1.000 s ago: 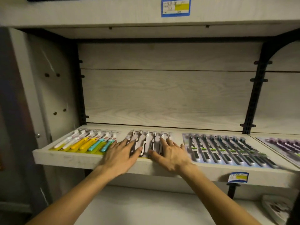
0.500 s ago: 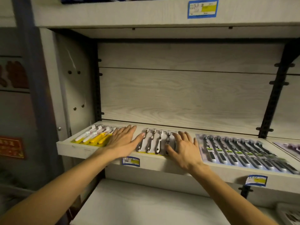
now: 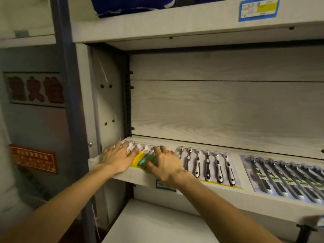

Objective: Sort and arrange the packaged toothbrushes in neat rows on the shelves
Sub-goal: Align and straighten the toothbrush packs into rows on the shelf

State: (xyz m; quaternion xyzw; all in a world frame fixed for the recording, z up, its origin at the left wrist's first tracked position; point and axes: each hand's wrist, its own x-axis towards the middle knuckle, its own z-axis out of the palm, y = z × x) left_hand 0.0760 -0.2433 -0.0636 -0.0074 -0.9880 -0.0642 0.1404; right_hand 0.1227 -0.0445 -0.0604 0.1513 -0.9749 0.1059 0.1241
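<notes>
Pale woodgrain shelf [image 3: 201, 187]; flat hands [image 3: 117, 159] on glossy toothbrush packs [image 3: 142, 157].

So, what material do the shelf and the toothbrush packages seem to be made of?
The shelf looks like laminated board with a matte, pale wood-grain print; whether it is real wood cannot be told. The black-and-white toothbrush packages look like printed card under glossy clear plastic, judging by the highlights on them.
</notes>
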